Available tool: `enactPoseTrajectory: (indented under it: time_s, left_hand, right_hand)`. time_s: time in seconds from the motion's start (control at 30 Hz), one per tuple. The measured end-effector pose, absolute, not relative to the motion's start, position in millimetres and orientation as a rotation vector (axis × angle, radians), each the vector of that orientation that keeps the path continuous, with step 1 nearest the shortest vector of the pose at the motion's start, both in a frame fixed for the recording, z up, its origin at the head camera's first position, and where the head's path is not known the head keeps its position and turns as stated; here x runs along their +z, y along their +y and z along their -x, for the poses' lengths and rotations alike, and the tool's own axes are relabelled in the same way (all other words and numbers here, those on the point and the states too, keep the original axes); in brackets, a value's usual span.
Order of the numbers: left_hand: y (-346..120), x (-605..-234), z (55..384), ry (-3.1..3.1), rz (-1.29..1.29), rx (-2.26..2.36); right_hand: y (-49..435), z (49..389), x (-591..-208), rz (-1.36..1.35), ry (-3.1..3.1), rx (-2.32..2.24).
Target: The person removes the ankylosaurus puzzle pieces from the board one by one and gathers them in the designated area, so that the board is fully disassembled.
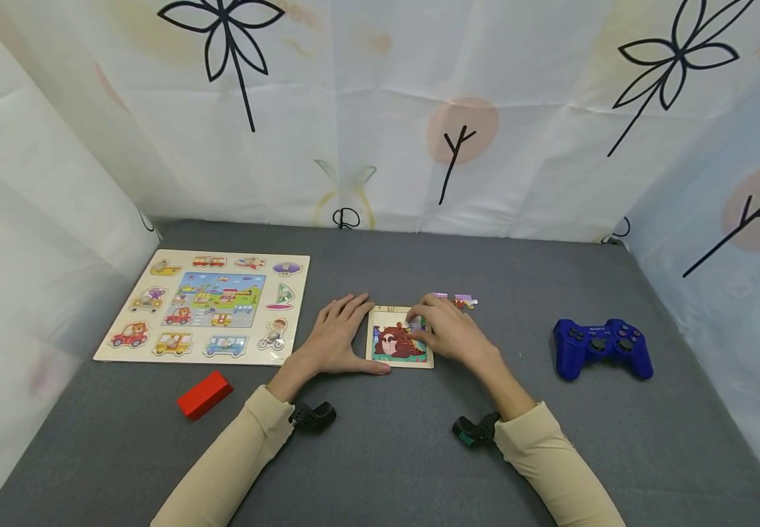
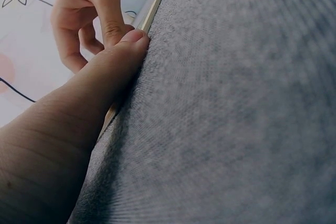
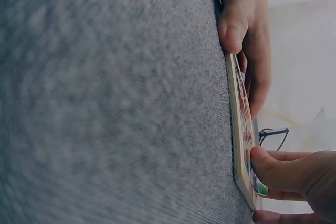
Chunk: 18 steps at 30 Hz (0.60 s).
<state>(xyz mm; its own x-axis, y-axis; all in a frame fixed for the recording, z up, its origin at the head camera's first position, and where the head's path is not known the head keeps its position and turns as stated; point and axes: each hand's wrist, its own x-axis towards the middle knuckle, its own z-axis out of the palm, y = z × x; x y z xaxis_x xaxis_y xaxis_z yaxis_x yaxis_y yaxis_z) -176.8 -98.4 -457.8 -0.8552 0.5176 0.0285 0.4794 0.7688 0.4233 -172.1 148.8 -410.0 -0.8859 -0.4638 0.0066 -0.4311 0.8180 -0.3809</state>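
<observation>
A small wooden jigsaw puzzle board (image 1: 401,363) with a reddish-brown animal picture lies before me. Along its left side rests my left hand (image 1: 335,338), fingers extended and thumb at the near left corner. My right hand (image 1: 454,331) is over the board's right side, fingers bent, pinching a puzzle piece (image 3: 261,188) with green and purple on it. Much of that piece is hidden by the fingers. Just beyond the right hand, loose puzzle pieces (image 1: 466,301) lie on the grey table.
A large vehicle picture board (image 1: 209,354) lies at the left, with a red block (image 1: 205,395) in front of it. Over to the right sits a blue game controller (image 1: 602,348). Printed white curtains (image 1: 380,161) surround the grey table (image 1: 380,454) at the back and sides.
</observation>
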Motion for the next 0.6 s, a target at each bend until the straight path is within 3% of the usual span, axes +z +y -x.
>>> enactPoseTrajectory:
  time_s: [0.6]
  left_hand:
    - [-98.4, -461.8, 177.4, 2.880, -0.814, 0.657]
  right_hand:
    - [148.1, 174.0, -412.2, 0.739, 2.968, -0.544]
